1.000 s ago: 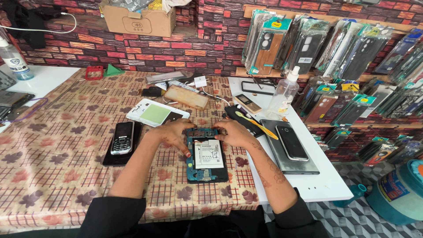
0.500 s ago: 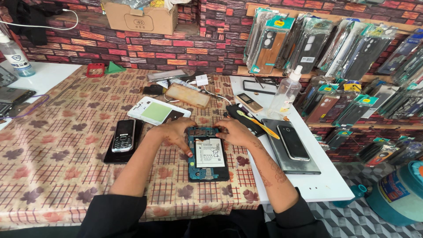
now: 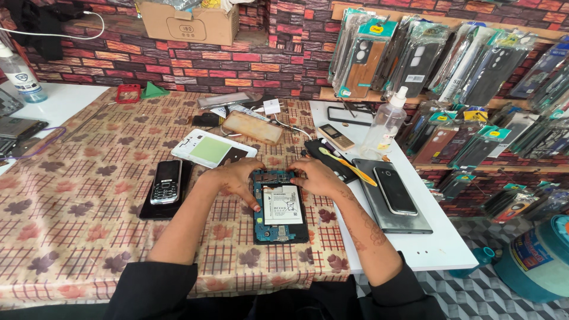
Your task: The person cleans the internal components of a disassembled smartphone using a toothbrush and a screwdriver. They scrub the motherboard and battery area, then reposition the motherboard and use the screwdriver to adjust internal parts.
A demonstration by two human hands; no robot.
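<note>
An opened phone (image 3: 281,208) lies back-up on the patterned tablecloth, its blue frame, circuit board and white battery exposed. My left hand (image 3: 235,180) rests on its upper left edge, fingers curled down against the frame. At the upper right corner sits my right hand (image 3: 315,175), fingertips pressed at the top of the board. Both hands touch the phone as it lies flat; whether a small part is pinched between the fingers is hidden.
A keypad phone (image 3: 165,182) on a dark slab lies left, a white tablet shell (image 3: 212,149) behind it. On the white table (image 3: 427,249) to the right lie a black smartphone (image 3: 394,189) on a grey tablet, a toothbrush (image 3: 347,166) and a spray bottle (image 3: 385,124). Packaged phone cases (image 3: 450,65) hang on the wall.
Both hands stay at the top of the opened phone, fingers shifting only slightly. The view has tilted a little.
</note>
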